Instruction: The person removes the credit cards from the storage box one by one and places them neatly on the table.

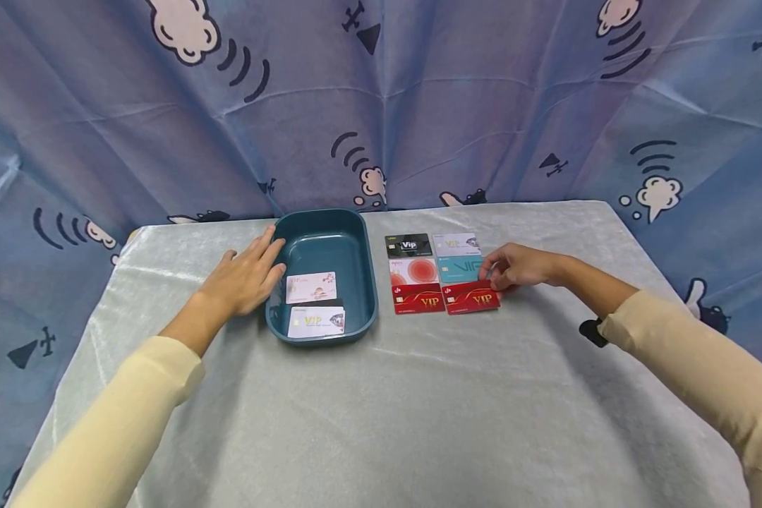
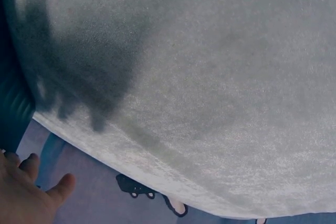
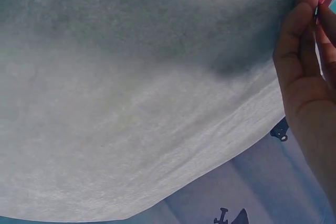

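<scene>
At centre-right I see the nearer right hand [image 1: 517, 267] apparently pinching the rightmost red card [image 1: 466, 300], whose long axis runs leftward.

- A curtained spot with the look of a staged set-up; whether in a home, office or studio cannot be told.
- Blue-purple curtain [image 1: 470, 127], printed with cartoon clouds, hanging behind and to both sides of the tabletop [image 1: 381, 430].
- Plush, pale grey covering [image 1: 514, 402] over the tabletop.
</scene>
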The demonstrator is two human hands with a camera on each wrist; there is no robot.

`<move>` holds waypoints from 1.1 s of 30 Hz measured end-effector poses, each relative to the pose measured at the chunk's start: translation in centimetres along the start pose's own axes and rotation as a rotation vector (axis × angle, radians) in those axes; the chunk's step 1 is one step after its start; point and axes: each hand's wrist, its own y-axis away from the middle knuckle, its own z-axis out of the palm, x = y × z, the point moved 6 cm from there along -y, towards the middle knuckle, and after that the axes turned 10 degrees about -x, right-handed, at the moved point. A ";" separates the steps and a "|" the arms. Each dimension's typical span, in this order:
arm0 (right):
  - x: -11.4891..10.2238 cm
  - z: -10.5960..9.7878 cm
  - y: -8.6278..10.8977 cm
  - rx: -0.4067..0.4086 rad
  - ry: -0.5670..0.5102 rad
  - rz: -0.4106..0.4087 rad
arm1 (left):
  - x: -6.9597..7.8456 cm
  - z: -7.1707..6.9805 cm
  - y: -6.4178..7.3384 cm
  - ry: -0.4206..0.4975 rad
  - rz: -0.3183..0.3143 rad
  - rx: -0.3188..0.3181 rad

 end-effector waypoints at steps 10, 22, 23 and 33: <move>0.7 -0.1 0.3 -0.008 -0.036 0.003 | 0.1 -0.1 0.0 -0.006 0.006 -0.001; -1.4 -0.7 0.0 -0.016 0.035 0.017 | 0.2 -0.2 0.1 -0.009 0.006 0.002; -1.9 -0.9 -0.2 -0.012 0.044 0.012 | 0.2 -0.2 0.1 -0.011 0.007 0.001; -9.4 -0.7 -2.3 0.110 0.011 -0.106 | 0.3 -0.2 0.3 -0.012 0.020 0.000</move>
